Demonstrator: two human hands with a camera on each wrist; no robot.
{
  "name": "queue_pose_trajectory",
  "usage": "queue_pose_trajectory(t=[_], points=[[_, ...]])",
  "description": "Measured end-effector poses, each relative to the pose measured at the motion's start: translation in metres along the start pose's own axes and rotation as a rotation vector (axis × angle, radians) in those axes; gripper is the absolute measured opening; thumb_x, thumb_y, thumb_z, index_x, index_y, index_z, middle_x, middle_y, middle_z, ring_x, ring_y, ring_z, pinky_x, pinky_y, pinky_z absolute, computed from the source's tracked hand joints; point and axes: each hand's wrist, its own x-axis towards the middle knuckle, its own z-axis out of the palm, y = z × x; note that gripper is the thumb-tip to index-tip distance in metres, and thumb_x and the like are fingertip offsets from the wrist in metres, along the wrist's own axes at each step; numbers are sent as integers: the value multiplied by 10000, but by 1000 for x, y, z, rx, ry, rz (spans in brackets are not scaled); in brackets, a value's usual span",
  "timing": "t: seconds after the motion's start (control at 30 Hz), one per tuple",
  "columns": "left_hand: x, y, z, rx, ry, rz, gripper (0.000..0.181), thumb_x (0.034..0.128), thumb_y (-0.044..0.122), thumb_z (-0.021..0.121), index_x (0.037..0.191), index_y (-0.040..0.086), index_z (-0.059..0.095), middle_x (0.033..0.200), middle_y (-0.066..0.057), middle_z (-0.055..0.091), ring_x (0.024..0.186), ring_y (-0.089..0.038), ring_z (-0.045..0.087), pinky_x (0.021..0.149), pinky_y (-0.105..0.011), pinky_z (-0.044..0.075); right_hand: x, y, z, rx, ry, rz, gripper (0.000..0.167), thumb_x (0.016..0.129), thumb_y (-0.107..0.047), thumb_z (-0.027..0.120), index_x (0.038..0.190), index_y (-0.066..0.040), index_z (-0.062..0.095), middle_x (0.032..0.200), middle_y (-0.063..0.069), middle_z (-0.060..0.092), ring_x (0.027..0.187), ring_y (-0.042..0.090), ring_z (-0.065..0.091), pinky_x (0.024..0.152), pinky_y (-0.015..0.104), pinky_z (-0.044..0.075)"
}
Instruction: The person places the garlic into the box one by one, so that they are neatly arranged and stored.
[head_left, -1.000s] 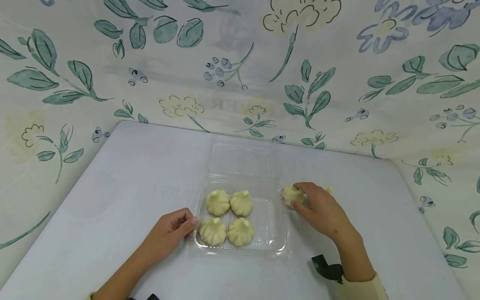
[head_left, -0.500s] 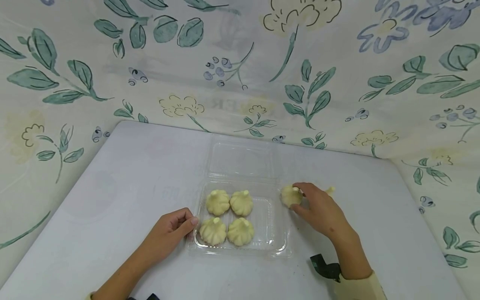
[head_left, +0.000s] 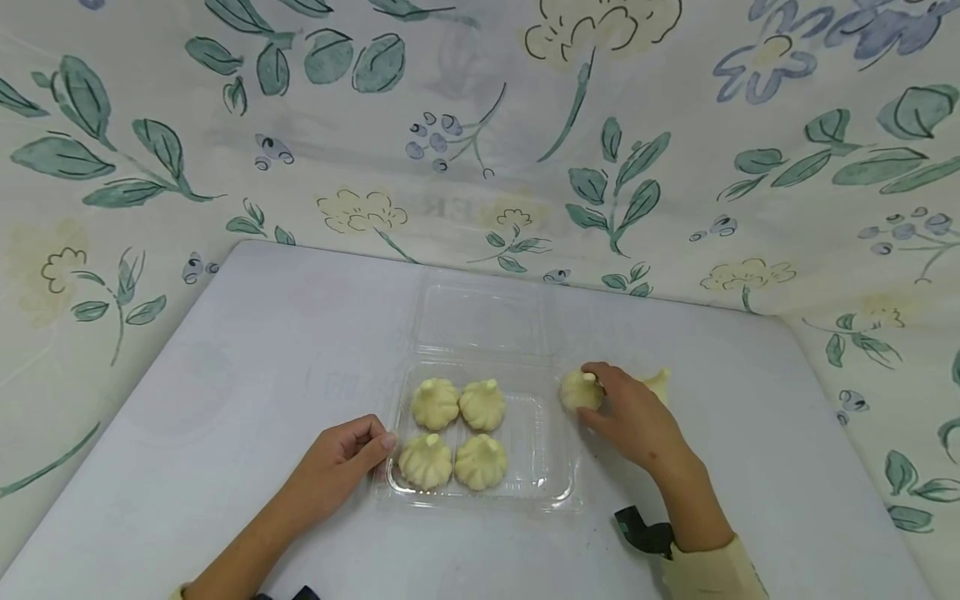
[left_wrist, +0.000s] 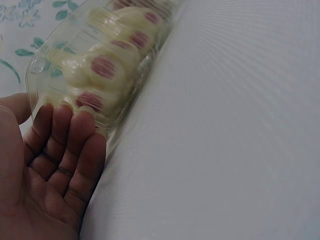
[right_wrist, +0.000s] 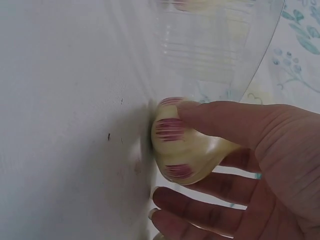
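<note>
A clear plastic clamshell box (head_left: 542, 492) lies with its lid folded back. Several pale garlic bulbs (head_left: 483, 406) fill its left part in two rows, and the right part shows bare plastic. My left hand (head_left: 348, 458) pinches the box's left rim, thumb on top and fingertips against the side wall (left_wrist: 36, 95). Just right of the box, my right hand (head_left: 637, 417) grips another garlic bulb (head_left: 580, 392) between thumb and fingers. Purple streaks mark that bulb's base (right_wrist: 170, 130) in the right wrist view, where it sits against or very near the table.
Partly hidden behind my right hand is one more garlic bulb (head_left: 660, 385) on the white table (head_left: 285, 333). The opened lid (head_left: 483, 317) reaches towards the table's back edge. Floral cloth (head_left: 480, 125) rises behind and at both sides.
My right hand has shifted slightly left with its garlic bulb, which has turned a little. More of the bulb behind that hand shows. The left hand and box stay put.
</note>
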Motion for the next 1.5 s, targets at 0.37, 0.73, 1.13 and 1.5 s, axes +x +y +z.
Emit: queue_pose_trajectory(t=[0.37,0.73,1.13,1.5], points=[[0,0,0,12,3,-9,235,1076,218,616,861,123,612,752,-9,579,671,-161,555,632,-274,468,3,1,5,-7,20,-12,571,912,-126,811,1403,24,561,1359,227,635,1263,398,603,1023,559,488],[0,-1,0,3,-2,-2,233,1078,202,610,861,115,612,752,-7,577,669,-142,556,639,-272,473,3,-1,4,-1,11,25,575,909,-144,810,1399,28,561,1305,221,653,1086,319,661,903,505,553],[0,-2,0,3,2,11,239,1074,194,615,847,121,607,739,-26,573,651,-157,544,622,-275,464,0,-2,-7,22,42,48,589,918,-170,805,1394,57,543,1257,234,656,998,291,645,840,488,556],[0,-2,0,3,1,15,237,1075,189,614,848,122,606,734,-27,578,645,-169,544,615,-276,464,-6,-9,-20,23,82,59,615,923,-178,807,1413,64,525,1266,246,644,998,316,654,839,495,570]])
